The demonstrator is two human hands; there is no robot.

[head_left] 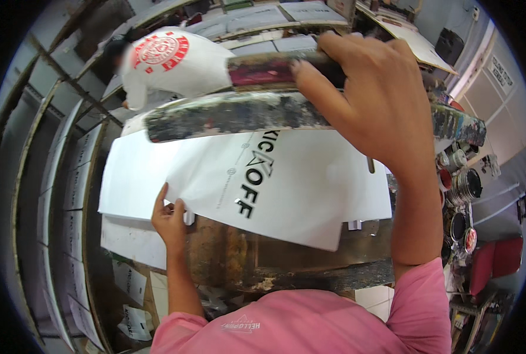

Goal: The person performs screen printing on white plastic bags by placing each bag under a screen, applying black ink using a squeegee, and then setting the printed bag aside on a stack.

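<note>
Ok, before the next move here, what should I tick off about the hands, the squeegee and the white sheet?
1. Right hand closed on the squeegee handle: ok, fingers wrap it.
2. Left hand on the white printed sheet: ok, fingers sit at its lower left edge.
3. Sheet lying flat on the stained press board: cannot tell, the near edge looks raised.
4. Print dry: cannot tell.
5. Squeegee blade clear of the sheet: cannot tell, it overlaps the sheet's top edge in this view.
6. Person in the white printed shirt away from the hands: ok, beyond the board.
</note>
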